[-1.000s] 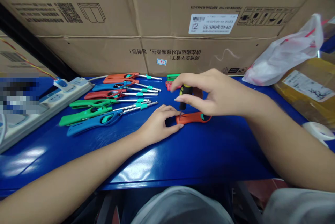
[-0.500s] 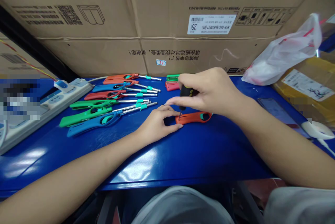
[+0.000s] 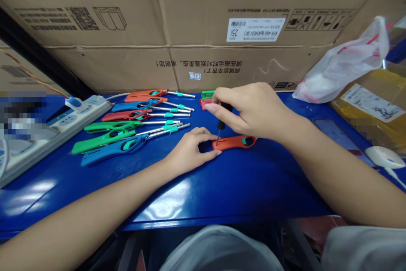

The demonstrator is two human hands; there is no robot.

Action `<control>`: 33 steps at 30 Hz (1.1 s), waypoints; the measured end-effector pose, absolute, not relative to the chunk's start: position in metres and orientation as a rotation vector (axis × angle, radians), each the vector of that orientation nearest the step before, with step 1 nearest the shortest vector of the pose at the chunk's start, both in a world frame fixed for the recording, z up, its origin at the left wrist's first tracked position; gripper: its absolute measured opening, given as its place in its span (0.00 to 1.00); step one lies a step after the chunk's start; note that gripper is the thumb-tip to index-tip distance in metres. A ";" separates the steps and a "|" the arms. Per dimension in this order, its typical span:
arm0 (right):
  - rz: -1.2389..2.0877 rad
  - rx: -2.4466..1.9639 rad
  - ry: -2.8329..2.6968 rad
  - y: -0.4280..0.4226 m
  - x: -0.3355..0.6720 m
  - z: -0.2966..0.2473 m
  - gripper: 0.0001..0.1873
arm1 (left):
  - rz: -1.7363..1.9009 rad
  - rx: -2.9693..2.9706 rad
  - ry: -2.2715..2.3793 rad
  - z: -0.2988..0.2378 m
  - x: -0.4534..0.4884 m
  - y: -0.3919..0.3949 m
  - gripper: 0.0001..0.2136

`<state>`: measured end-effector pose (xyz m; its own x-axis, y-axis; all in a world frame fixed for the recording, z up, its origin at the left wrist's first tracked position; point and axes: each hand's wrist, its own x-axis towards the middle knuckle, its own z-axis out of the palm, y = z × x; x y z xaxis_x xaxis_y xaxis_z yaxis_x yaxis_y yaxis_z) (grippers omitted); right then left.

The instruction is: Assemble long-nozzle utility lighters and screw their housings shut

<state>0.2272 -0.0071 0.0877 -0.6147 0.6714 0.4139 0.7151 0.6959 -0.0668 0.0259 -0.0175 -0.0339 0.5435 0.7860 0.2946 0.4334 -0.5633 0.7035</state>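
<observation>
An orange lighter handle [image 3: 236, 142] with a green trigger lies on the blue table in front of me. My left hand [image 3: 193, 148] pinches its left end between thumb and fingers. Above it, my right hand [image 3: 250, 108] is closed round a dark-handled screwdriver [image 3: 221, 124], whose thin shaft points down with its tip at the handle's left end. Most of the screwdriver's grip is hidden by my fingers. Left of my hands lie several long-necked lighters [image 3: 127, 130] in orange, blue, red and green. Behind the right hand, green and pink handle pieces [image 3: 207, 94] are partly covered.
A white power strip [image 3: 69, 119] runs along the left side. A large cardboard box [image 3: 196, 30] walls off the back. On the right are a plastic bag [image 3: 345, 64], a yellow-wrapped parcel [image 3: 377, 93], a phone [image 3: 339, 138] and a white corded device [image 3: 384, 157].
My right hand's fingers have shifted up on the screwdriver, baring more of its lower handle and shaft. The left hand and the orange handle have stayed in place.
</observation>
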 end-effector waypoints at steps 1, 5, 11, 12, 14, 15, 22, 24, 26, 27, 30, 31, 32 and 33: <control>-0.086 -1.051 -2.536 -0.007 0.229 0.090 0.18 | 0.809 2.215 0.975 -0.033 0.026 -0.018 0.15; 0.175 -0.848 -2.656 -0.004 0.238 0.096 0.15 | 0.809 2.220 0.958 -0.033 0.026 -0.018 0.15; -0.132 -1.020 -2.548 -0.006 0.235 0.094 0.22 | 0.858 2.247 0.954 -0.037 0.026 -0.017 0.14; -0.130 -1.026 -2.563 -0.008 0.235 0.095 0.22 | 0.859 2.245 0.956 -0.037 0.026 -0.017 0.14; -0.031 -0.964 -2.625 -0.012 0.235 0.099 0.17 | 0.855 2.237 0.962 -0.037 0.026 -0.017 0.14; 0.042 -0.908 -2.653 -0.013 0.235 0.100 0.15 | 0.851 2.237 0.964 -0.037 0.026 -0.017 0.14; -0.107 -0.902 -2.512 -0.007 0.228 0.085 0.23 | 0.821 2.231 0.966 -0.038 0.025 -0.016 0.15; -0.177 -0.919 -2.478 -0.007 0.229 0.085 0.25 | 0.831 2.234 0.977 -0.037 0.025 -0.016 0.15; -0.105 -0.833 -2.518 -0.008 0.232 0.089 0.23 | 0.831 2.239 0.976 -0.036 0.026 -0.017 0.14; -0.043 -0.771 -2.546 -0.008 0.235 0.092 0.21 | 0.825 2.240 0.974 -0.035 0.026 -0.018 0.14; 0.071 -0.636 -2.581 -0.007 0.238 0.095 0.17 | 0.816 2.247 0.976 -0.033 0.026 -0.018 0.14; 0.060 -0.646 -2.573 -0.006 0.238 0.094 0.16 | 0.817 2.249 0.977 -0.034 0.026 -0.018 0.14; 0.025 -0.689 -2.559 -0.005 0.238 0.093 0.17 | 0.816 2.248 0.980 -0.034 0.026 -0.018 0.15; -0.021 -0.756 -2.541 -0.004 0.236 0.092 0.19 | 0.815 2.245 0.982 -0.034 0.026 -0.018 0.15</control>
